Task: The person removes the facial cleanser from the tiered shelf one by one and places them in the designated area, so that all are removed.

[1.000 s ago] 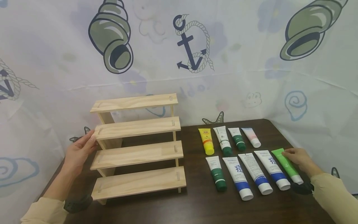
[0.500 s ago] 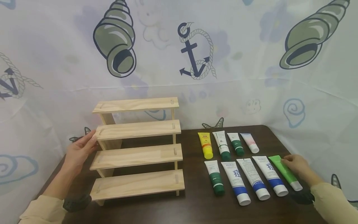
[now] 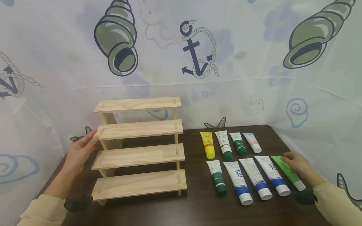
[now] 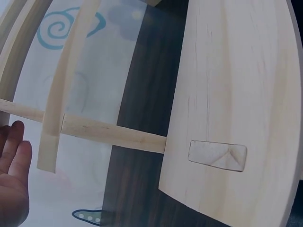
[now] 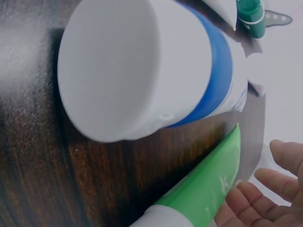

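Observation:
In the head view, a wooden step shelf (image 3: 138,153) with several tiers stands on the left of the dark table. My left hand (image 3: 80,152) touches the left end of its second tier from the top; in the left wrist view its fingers (image 4: 20,158) look straight. On the right, my right hand (image 3: 301,166) is over the upper end of a green tube with a white cap (image 3: 288,169). The right wrist view has the fingers (image 5: 279,184) loosely extended beside the green tube (image 5: 208,175); whether they touch it I cannot tell.
Left of the green tube lie several white tubes with blue bands (image 3: 255,179) and a white-and-green tube (image 3: 217,177). Behind them are a yellow tube (image 3: 208,145), two more white-and-green tubes (image 3: 224,145) and a small pink-white tube (image 3: 252,142). A patterned cloth (image 3: 243,103) hangs behind the table (image 3: 158,213).
The head view has tilted slightly. My right hand has shifted a little farther over the green tube's upper end. The left hand, the shelf and the tubes stay in place.

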The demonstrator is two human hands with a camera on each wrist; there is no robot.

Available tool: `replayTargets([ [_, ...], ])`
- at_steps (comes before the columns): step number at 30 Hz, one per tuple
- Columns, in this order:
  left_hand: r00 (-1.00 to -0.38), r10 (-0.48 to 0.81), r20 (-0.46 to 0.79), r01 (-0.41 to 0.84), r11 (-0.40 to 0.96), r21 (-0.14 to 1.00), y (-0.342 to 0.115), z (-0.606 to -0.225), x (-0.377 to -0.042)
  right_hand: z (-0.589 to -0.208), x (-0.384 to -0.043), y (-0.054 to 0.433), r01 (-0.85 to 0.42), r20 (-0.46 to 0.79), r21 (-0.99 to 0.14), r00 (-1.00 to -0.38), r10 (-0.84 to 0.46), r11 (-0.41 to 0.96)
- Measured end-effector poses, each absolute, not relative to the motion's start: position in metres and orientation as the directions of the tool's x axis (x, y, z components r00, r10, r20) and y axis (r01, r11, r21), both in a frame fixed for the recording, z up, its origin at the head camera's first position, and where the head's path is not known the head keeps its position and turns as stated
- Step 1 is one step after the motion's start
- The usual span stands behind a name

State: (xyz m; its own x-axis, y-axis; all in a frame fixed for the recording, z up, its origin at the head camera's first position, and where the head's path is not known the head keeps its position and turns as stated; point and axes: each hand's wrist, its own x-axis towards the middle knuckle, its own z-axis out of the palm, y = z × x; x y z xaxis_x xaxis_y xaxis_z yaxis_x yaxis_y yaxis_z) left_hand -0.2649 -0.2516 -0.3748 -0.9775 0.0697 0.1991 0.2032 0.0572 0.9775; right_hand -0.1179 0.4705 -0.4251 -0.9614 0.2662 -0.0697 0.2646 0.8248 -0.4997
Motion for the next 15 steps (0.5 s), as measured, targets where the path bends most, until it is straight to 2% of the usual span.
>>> replayTargets([
  [7,-0.982,0.092,0.165,0.174,0.11,0.979,-0.259,-0.374,-0.264,-0.414,-0.121,0.465,0.222,0.003,-0.479,-0.967,0.254,0.849],
  [11,-0.979,0.122,0.165,0.176,0.09,0.98,-0.264,-0.359,-0.263,-0.398,-0.123,0.456,0.15,0.096,-0.464,-0.971,0.218,0.873],
  [15,-0.94,0.189,0.285,0.326,0.242,0.914,-0.262,-0.329,-0.253,-0.37,-0.127,0.438,0.036,0.226,-0.437,-0.963,0.148,0.899],
])
